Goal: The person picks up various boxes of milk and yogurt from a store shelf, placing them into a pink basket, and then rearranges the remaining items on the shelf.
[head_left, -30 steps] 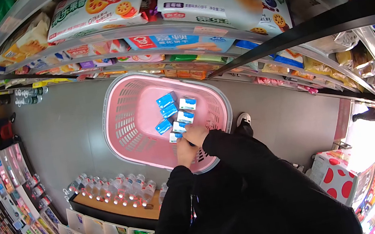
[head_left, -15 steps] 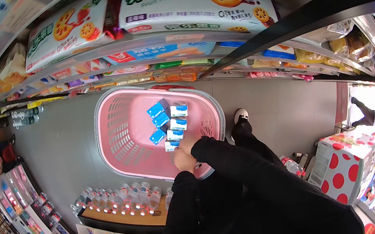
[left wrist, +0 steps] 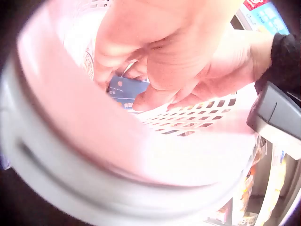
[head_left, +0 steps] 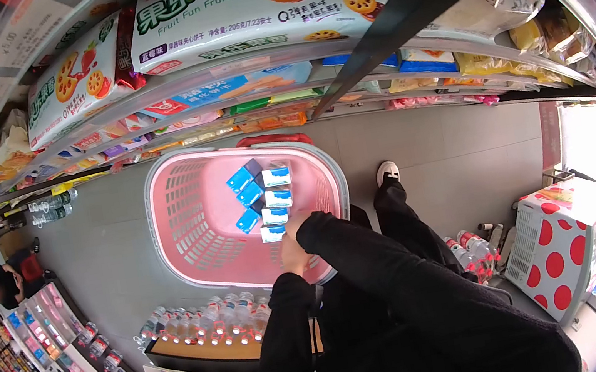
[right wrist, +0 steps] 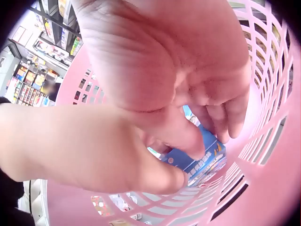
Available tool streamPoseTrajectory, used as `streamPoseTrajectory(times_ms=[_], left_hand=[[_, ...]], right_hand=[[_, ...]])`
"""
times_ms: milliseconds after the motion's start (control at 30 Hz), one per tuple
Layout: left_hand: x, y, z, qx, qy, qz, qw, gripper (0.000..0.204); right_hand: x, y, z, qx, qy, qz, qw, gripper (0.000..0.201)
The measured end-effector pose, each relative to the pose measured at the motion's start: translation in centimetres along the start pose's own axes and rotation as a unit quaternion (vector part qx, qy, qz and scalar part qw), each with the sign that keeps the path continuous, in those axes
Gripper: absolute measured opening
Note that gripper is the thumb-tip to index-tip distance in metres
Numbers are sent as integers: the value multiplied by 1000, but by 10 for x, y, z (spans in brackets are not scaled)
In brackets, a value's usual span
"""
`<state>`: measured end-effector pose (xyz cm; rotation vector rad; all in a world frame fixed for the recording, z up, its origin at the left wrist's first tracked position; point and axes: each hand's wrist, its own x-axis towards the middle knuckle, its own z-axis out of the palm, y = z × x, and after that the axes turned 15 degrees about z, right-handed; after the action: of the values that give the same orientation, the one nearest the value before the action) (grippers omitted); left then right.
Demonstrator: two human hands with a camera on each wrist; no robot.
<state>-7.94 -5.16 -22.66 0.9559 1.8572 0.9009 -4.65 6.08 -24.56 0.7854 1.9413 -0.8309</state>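
Observation:
Both of my hands reach down inside the pink laundry-style basket, at its near right end. A small blue box is between them, low against the slotted wall. My right hand grips it with the thumb on the blue face and the fingers at the far side. My left hand comes in from the left, its thumb at the box's edge. In the head view the left hand and right hand overlap and hide the box. Just beyond them lie several small blue-and-white boxes and blue-topped ones.
Shelves of packaged biscuits rise along the far side. Bottles stand on a low wooden-topped unit at the near left. A red-dotted white box is at the right. A seated person is at far left.
The head view has shifted, so the basket and boxes appear lower and further left. Both hands stay together at the basket's near end. The laid boxes keep their arrangement.

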Motion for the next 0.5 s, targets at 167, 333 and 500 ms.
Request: streamPoseTrajectory(times_ms=[167, 333, 500], left_hand=[[5, -47, 17, -149, 11, 67, 987, 43], [8, -3, 21, -102, 78, -13, 992, 41], [4, -33, 29, -206, 109, -22, 972, 47]], right_hand=[[27, 10, 14, 2, 8, -12, 1000, 26], [-33, 5, -43, 48, -2, -1, 999, 23], [-33, 5, -45, 45, -4, -3, 999, 22]])
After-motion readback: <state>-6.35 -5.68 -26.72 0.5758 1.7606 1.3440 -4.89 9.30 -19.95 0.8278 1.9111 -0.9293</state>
